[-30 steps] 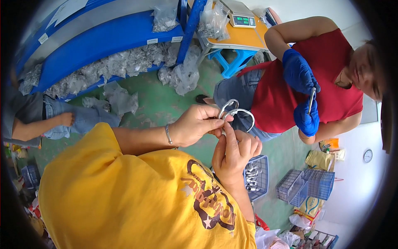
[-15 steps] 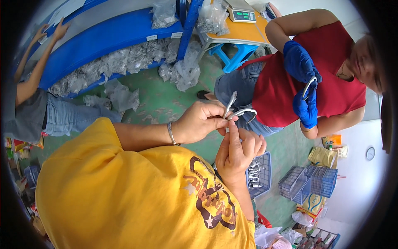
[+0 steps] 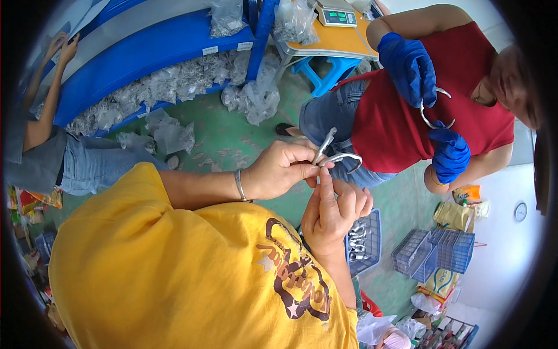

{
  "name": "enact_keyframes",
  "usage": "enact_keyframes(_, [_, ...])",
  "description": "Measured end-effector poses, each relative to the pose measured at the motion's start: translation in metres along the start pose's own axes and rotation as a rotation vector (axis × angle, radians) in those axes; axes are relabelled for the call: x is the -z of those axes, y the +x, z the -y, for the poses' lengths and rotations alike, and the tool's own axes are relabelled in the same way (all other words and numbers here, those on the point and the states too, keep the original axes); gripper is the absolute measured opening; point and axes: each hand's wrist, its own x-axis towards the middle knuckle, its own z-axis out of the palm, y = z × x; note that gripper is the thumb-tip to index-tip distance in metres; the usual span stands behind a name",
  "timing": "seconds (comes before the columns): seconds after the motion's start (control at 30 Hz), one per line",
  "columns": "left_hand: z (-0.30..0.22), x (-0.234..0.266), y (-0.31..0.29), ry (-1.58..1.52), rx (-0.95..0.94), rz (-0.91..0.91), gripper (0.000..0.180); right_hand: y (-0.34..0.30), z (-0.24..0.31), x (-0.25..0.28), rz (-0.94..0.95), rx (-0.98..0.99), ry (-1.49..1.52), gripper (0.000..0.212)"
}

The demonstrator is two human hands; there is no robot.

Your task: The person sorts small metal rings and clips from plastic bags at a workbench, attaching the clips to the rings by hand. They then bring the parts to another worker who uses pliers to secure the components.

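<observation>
In front of my yellow shirt my two hands meet at a small curved silver metal piece point(image 3: 349, 156), shaped like a hook. My left hand point(image 3: 280, 170), with a bangle at its wrist, pinches it between thumb and fingers. A straighter silver arm point(image 3: 327, 143) sticks up from the same grip; whether it is a separate piece I cannot tell. My right hand point(image 3: 336, 212) presses its index fingertip and thumb at the base of the curved piece, its other fingers curled. Opposite, a co-worker in blue gloves point(image 3: 410, 68) holds a similar curved silver piece point(image 3: 426, 115) between both hands.
A blue basket point(image 3: 378, 244) of silver metal parts stands beyond my right forearm. Blue shelving point(image 3: 174, 49) with bagged parts runs along the far left. A table point(image 3: 343, 38) with a scale point(image 3: 337, 17) is at the back. Stacked blue crates point(image 3: 452, 251) stand at right.
The co-worker's gloved hands have moved apart and the curved piece between them has turned. My own hands have barely moved. At far left another person's arms have shifted slightly.
</observation>
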Motion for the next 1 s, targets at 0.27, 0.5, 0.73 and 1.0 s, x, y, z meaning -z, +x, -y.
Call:
enact_keyframes(0.27, [0.001,-0.001,0.002,0.046,-0.014,0.030,0.017,-0.001,-0.002,0.000,-0.005,-0.011,0.002,0.035])
enact_keyframes(0.5, [0.000,0.000,0.005,0.063,-0.019,0.031,0.017,0.000,-0.004,-0.001,0.001,-0.015,0.009,0.035])
enact_keyframes(0.73, [0.002,0.001,0.008,0.036,0.021,0.034,0.016,0.002,-0.005,-0.002,0.018,-0.017,0.009,0.036])
enact_keyframes(1.0, [0.006,-0.014,0.013,0.057,0.031,0.098,0.017,-0.005,-0.014,0.008,-0.005,-0.027,-0.043,0.036])
